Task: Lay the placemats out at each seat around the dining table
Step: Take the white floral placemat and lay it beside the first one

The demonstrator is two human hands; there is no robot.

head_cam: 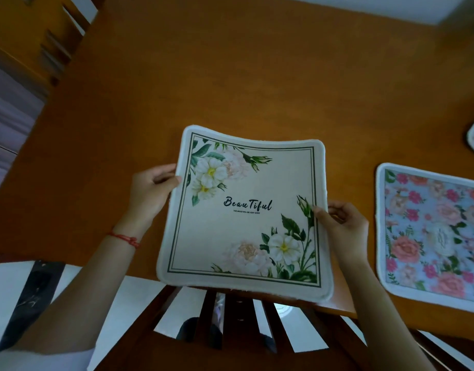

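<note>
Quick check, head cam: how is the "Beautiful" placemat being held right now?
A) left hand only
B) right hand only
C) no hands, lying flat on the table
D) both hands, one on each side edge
D: the left hand grips the left edge of the "Beautiful" placemat and the right hand pinches its right edge, above the table.

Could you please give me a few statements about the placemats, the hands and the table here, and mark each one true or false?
1. Both hands, left and right, hold the cream placemat by its side edges. True.
2. The cream placemat reads "Welcome". False: it reads "Beautiful".
3. A pink floral placemat lies on the table to the right. True.
4. The left wrist is bare. False: it wears a red string.
5. A chair back stands below the cream placemat. True.
</note>
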